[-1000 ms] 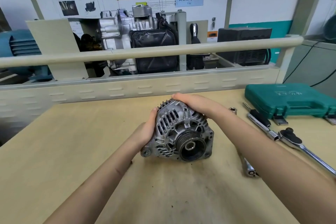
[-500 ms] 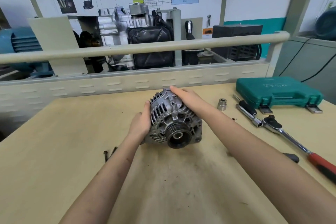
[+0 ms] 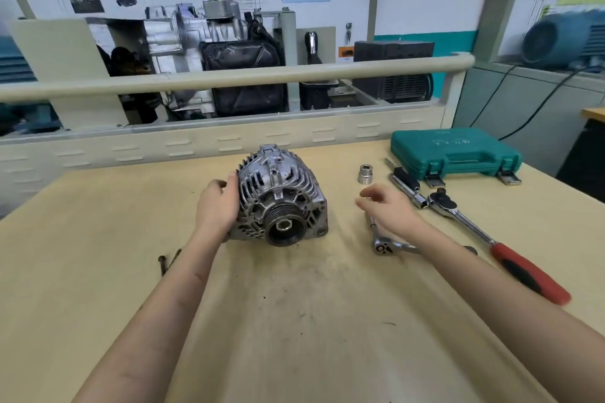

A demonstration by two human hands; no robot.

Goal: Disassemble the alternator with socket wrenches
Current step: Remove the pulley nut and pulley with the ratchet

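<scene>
A grey finned alternator [image 3: 281,193] lies on the wooden bench [image 3: 98,271], its black pulley facing me. My left hand [image 3: 217,206] grips its left side, fingers curved round the housing. My right hand [image 3: 386,206] hovers to the right of the alternator with loosely bent fingers and holds nothing. Just below that hand lies a small ratchet wrench [image 3: 384,244]. A loose socket [image 3: 366,174] stands beyond it. A long ratchet with a red and black handle [image 3: 484,239] and a black-handled extension bar [image 3: 407,185] lie further right.
A closed green tool case [image 3: 455,150] sits at the bench's back right. Two dark bolts [image 3: 167,263] lie left of my left forearm. A cream rail [image 3: 229,77] and an engine display stand behind the bench.
My right hand has left the top of the alternator and moved right, over the small ratchet. The left hand stays on the alternator's side. The view has shifted, showing more of the bench's right.
</scene>
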